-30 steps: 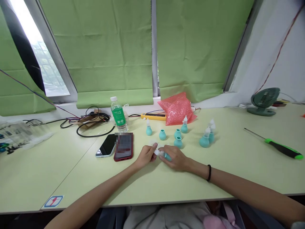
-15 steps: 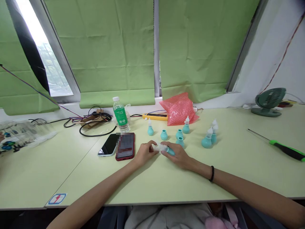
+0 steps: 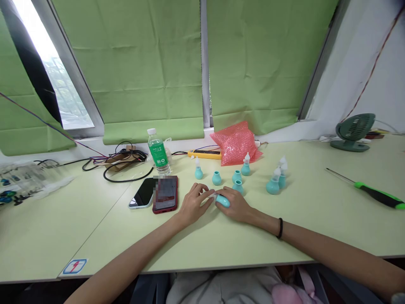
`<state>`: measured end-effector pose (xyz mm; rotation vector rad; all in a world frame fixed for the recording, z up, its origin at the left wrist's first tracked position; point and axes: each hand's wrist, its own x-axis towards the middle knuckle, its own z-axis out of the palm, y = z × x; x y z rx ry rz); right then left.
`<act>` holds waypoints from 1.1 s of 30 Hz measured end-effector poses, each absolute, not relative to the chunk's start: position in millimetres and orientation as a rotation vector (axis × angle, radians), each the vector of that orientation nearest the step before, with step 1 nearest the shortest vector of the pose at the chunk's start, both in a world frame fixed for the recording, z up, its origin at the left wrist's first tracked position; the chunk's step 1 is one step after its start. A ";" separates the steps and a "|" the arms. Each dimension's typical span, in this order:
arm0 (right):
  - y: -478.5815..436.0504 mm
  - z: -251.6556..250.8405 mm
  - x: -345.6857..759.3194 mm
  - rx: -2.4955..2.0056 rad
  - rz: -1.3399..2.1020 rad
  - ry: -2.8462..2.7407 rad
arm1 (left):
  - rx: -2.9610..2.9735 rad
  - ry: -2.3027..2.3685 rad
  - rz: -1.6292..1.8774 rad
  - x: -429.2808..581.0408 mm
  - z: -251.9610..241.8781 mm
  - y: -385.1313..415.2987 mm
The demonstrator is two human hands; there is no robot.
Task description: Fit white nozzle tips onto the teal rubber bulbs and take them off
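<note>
In my right hand [image 3: 236,204] is a small teal squeeze bulb [image 3: 223,201], tilted, with its rounded end toward me. A clear nozzle [image 3: 212,196] extends from it to the left. My left hand [image 3: 193,204] has its thumb and fingers closed around that nozzle, partly hiding it. Just beyond my hands stand three open-necked teal bulbs [image 3: 217,178] without nozzles. Bulbs fitted with clear nozzles stand around them: one at the left [image 3: 198,172], one behind [image 3: 245,169] and two together on the right [image 3: 273,185].
Two phones [image 3: 165,194] lie left of my hands, near a water bottle [image 3: 159,154] and black cables [image 3: 126,160]. Pink bubble wrap [image 3: 237,143] and a yellow tool [image 3: 204,154] lie at the back. A screwdriver [image 3: 376,194] and a green fan [image 3: 354,133] are on the right; plastic bags [image 3: 34,179] on the left.
My right hand has turned the bulb so more of its rounded end shows. My left fingers have shifted right, over the clear nozzle, and straightened somewhat. The view has moved slightly.
</note>
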<state>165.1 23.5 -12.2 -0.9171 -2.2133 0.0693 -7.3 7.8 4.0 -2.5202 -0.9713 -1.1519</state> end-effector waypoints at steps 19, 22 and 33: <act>4.0 -1.8 157.8 -0.700 0.314 -2.094 | -2.367 -0.824 -0.589 -5.2 15.6 4.6; 2.8 -4.2 156.2 -0.740 0.275 -2.103 | -2.328 -0.774 -0.621 -5.2 13.6 4.9; 0.5 -4.7 156.6 -0.689 0.251 -2.389 | -2.711 -1.034 -0.814 0.1 7.8 -1.7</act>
